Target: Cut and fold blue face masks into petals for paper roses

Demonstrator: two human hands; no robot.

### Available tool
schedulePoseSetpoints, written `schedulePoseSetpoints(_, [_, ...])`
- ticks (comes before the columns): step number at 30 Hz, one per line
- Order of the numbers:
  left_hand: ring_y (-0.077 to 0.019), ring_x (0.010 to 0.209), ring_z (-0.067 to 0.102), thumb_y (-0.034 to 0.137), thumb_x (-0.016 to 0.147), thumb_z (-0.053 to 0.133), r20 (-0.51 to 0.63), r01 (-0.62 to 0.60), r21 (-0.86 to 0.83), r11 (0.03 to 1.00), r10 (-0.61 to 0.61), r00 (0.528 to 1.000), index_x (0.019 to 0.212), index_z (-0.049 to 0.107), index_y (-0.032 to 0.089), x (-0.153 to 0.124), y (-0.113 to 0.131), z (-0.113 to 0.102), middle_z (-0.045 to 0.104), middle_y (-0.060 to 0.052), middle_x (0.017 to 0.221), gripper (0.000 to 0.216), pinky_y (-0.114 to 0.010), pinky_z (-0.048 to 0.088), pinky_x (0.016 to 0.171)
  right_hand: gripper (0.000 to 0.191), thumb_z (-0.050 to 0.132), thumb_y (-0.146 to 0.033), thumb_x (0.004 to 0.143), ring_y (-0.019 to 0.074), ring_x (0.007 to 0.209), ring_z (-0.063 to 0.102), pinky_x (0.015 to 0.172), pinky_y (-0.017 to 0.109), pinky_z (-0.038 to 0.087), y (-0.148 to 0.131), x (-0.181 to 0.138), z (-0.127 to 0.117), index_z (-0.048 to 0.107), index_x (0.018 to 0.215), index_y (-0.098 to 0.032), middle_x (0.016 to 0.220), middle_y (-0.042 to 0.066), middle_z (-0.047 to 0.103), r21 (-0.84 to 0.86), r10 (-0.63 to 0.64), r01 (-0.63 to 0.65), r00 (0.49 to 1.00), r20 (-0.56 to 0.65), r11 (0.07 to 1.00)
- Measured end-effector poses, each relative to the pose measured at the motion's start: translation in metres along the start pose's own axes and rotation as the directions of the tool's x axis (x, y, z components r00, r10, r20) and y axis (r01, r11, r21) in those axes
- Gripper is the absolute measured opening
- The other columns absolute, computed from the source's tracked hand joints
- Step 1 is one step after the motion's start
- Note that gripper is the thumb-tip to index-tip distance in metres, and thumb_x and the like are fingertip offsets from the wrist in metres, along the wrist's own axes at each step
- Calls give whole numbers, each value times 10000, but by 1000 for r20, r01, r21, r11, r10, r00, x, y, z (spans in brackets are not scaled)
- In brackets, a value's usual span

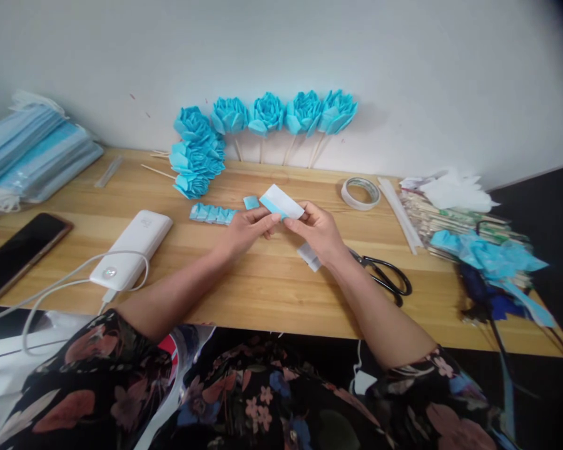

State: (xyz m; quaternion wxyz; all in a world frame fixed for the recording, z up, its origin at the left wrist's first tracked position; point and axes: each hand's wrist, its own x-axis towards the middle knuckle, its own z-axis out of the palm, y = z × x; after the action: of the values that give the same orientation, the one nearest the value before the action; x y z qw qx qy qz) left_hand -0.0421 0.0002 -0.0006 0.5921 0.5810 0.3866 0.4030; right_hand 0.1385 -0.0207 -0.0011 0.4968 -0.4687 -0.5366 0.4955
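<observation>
Between my two hands is a small rectangular blue-and-white fabric piece (284,201), mostly white with a blue strip along its lower edge. My left hand (251,228) pinches its lower edge with the thumb on top. The thumb and fingers of my right hand (319,230) grip its right end. Just behind my left hand lie a row of folded blue pieces (211,213) and a small blue square (251,202). Under my right wrist, a pale fabric scrap (309,256) is partly covered. Black-handled scissors (387,275) lie beside my right forearm, their blades mostly hidden.
Several blue fabric flowers on sticks (268,114) lean on the wall or lie stacked. At left are face masks (37,147), a phone (21,256) and a cabled power bank (131,247). At right are a tape roll (361,193), white sticks (398,212) and blue scraps (490,255).
</observation>
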Motion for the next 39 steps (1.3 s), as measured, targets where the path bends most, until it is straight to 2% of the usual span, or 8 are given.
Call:
schedulePoseSetpoints(5, [-116, 600, 548, 473, 769, 759, -93, 48, -37, 998, -51, 994, 574, 650, 162, 2, -5, -1, 637, -17, 610, 383, -282, 448, 649, 364, 772, -495, 739, 166, 772, 622, 772, 337, 518, 6, 0, 1, 620, 950, -241, 828, -6, 679, -40, -14, 16, 998, 64, 999])
schedulePoseSetpoints(10, [-100, 585, 554, 378, 753, 785, -89, 103, -231, 967, -127, 988, 597, 656, 143, 5, -2, -4, 647, -23, 619, 310, -265, 438, 623, 341, 643, -347, 864, 185, 843, 649, 815, 378, 542, 1, 0, -8, 624, 1194, -260, 910, 17, 696, -267, -165, 150, 986, -34, 952])
schedulePoseSetpoints(15, [-95, 572, 556, 321, 763, 801, -37, 145, -341, 929, -168, 985, 624, 650, 126, 5, 3, -5, 635, -30, 617, 283, -259, 432, 601, 475, 581, -137, 856, 279, 1254, 567, 1045, 528, 477, -9, 0, -16, 593, 1283, -343, 1332, 47, 644, -583, -514, 467, 852, 96, 665])
schedulePoseSetpoints(18, [-92, 565, 556, 314, 775, 803, -14, 176, -367, 914, -195, 981, 655, 665, 120, 5, 3, -5, 639, -36, 623, 267, -250, 423, 583, 434, 588, -111, 856, 300, 1288, 546, 1097, 580, 419, -8, 0, -17, 615, 1218, -349, 1376, 37, 616, -657, -577, 556, 787, 219, 509])
schedulePoseSetpoints(22, [-81, 537, 547, 313, 753, 824, 25, 216, -381, 899, -223, 974, 636, 668, 123, 4, 5, -4, 647, -30, 624, 272, -231, 408, 544, 341, 578, -108, 890, 284, 1308, 530, 1062, 551, 456, -3, 1, -14, 661, 1115, -350, 1380, 20, 607, -653, -608, 619, 738, 294, 436])
schedulePoseSetpoints(31, [-81, 508, 534, 212, 820, 740, -26, 210, -319, 924, -230, 973, 598, 649, 121, 5, 1, -2, 619, -20, 556, 257, -233, 405, 542, 117, 694, -237, 910, 259, 1229, 576, 1029, 508, 492, 5, 5, -14, 757, 926, -334, 1286, 6, 672, -597, -635, 647, 721, 278, 474])
schedulePoseSetpoints(35, [-88, 534, 554, 218, 812, 746, -19, 218, -339, 915, -239, 971, 615, 651, 124, 5, 1, -2, 634, -23, 581, 239, -238, 412, 559, 107, 704, -246, 902, 253, 1223, 591, 1022, 506, 504, 7, 3, -13, 763, 913, -334, 1282, 10, 680, -559, -590, 599, 776, 224, 574])
schedulePoseSetpoints(39, [-86, 552, 554, 255, 800, 764, -18, 220, -318, 922, -238, 971, 658, 689, 117, 4, 2, -3, 653, -30, 625, 212, -235, 409, 565, 72, 705, -235, 889, 232, 1174, 643, 1048, 497, 495, 8, 1, -10, 744, 905, -293, 1228, 28, 703, -444, -487, 472, 869, 89, 761])
